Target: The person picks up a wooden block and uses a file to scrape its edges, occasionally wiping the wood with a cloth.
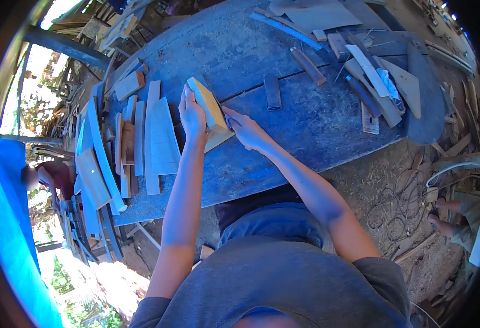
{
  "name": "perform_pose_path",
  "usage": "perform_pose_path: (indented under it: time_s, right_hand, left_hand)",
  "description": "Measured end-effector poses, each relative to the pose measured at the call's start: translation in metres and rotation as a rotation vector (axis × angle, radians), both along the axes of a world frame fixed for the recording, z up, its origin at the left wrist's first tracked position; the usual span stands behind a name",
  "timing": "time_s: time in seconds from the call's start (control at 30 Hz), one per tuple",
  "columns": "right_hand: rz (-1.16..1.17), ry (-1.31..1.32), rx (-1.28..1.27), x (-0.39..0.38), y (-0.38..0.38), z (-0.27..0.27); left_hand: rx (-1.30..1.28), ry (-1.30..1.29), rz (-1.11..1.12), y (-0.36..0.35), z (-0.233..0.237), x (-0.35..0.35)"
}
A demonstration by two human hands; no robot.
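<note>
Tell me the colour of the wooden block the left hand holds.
Pale yellow-tan wood; the wooden block, gripped by the left hand, shows in the head view.

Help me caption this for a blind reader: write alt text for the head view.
A person's left hand steadies a pale yellow wooden block on edge on a worn blue wooden workbench, while the right hand touches its lower end. Flat pale wooden slats lie on the bench to the block's left.

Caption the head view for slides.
Left hand steadies a wood block on a blue workbench; right hand at its base.
</note>
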State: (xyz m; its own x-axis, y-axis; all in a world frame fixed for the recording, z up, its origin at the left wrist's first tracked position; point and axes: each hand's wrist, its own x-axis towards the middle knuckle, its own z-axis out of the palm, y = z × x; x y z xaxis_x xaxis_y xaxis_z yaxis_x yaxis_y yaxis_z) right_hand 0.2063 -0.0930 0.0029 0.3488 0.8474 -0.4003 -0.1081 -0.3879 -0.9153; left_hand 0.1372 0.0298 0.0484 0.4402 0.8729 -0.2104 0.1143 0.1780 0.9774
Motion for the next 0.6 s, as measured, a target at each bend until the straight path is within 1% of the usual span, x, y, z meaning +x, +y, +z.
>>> perform_pose_path:
  time_s: [0.03,0.07,0.1,0.17,0.2,0.23,0.3,0.33,0.37,0.4,0.43,0.5,0.53,0.57,0.6]
  right_hand:
    - [0.000,-0.018,0.012,-0.001,0.001,-0.013]
    - [-0.095,-0.177,0.215,-0.002,0.003,-0.042]
    - [-0.184,-0.327,0.416,-0.004,-0.002,-0.059]
    - [-0.223,-0.597,0.434,-0.001,-0.042,-0.035]
    - [-0.260,-0.731,0.393,0.002,-0.064,-0.020]
    - [-0.306,-0.861,0.354,0.005,-0.085,-0.010]
    - [-0.413,-1.118,0.201,0.019,-0.119,-0.005]
    - [-0.448,-1.219,0.093,0.029,-0.134,-0.013]
    - [-0.477,-1.316,-0.020,0.038,-0.147,-0.022]
    - [-0.471,-1.316,-0.019,0.043,-0.158,-0.031]
    - [-0.488,-1.351,-0.009,0.047,-0.166,-0.039]
    - [-0.500,-1.383,0.003,0.044,-0.167,-0.043]
    - [-0.475,-1.444,0.000,0.042,-0.166,-0.044]
    - [-0.448,-1.505,-0.004,0.040,-0.166,-0.044]
    - [-0.448,-1.507,-0.011,0.039,-0.165,-0.046]
  left_hand:
    - [0.038,0.011,-0.001,0.006,-0.007,0.001]
    - [0.073,0.025,0.008,0.011,-0.013,-0.001]
    - [0.075,0.016,0.024,0.013,-0.016,-0.004]
    - [-0.013,-0.024,0.014,0.014,-0.019,-0.005]
    - [-0.059,-0.016,-0.051,0.020,-0.022,-0.014]
    - [-0.049,-0.034,-0.037,0.020,-0.022,-0.028]
    - [0.629,0.279,-0.111,0.012,-0.024,-0.060]
    - [0.633,0.278,-0.112,0.014,-0.025,-0.078]
    - [0.904,0.468,-0.145,0.018,-0.028,-0.099]
    - [1.171,0.662,-0.173,0.022,-0.030,-0.119]
    - [1.168,0.664,-0.164,0.027,-0.032,-0.138]
    - [1.300,0.972,-0.302,0.033,-0.036,-0.167]
    - [1.297,0.971,-0.307,0.031,-0.041,-0.173]
    - [1.289,0.898,-0.288,0.030,-0.046,-0.178]
    - [1.281,0.822,-0.267,0.031,-0.050,-0.181]
